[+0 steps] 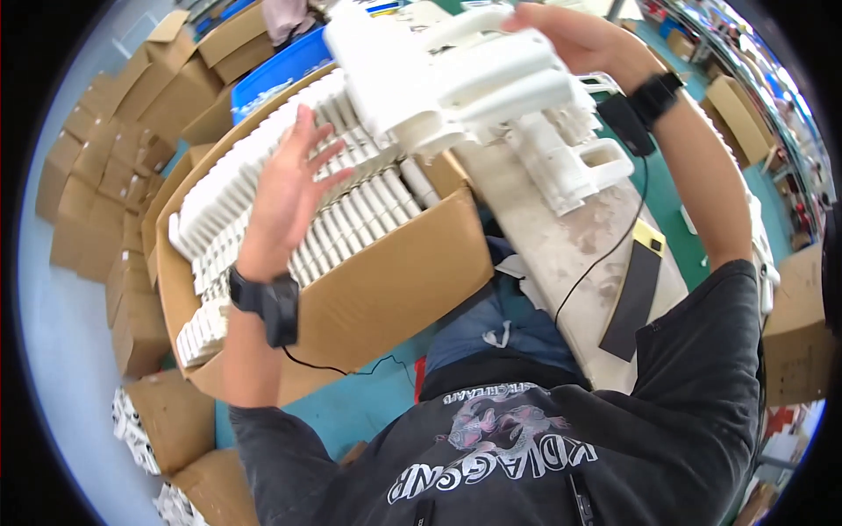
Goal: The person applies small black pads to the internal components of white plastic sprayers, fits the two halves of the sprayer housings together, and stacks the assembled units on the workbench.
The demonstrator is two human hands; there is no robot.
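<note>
My left hand (289, 193) is over the open cardboard box (395, 276), fingers spread and holding nothing. Below it, white plastic parts (364, 215) stand packed in tight rows inside the box. At the upper middle my right hand (583, 39) grips a bulky white molded plastic piece (491, 83) by its right end; some of those fingers are hidden behind it. The piece is slightly blurred and overlaps the box's far right corner. Just beneath it, another white plastic part with a loop-shaped end (570, 167) rests on the table.
The worktable (583, 237) carries a long dark strip with a yellow end (636, 289). Behind the box is a blue bin (281, 74). Stacked cardboard boxes (105, 193) line the left side. Thin black cables hang from both wrist devices, one crossing the table.
</note>
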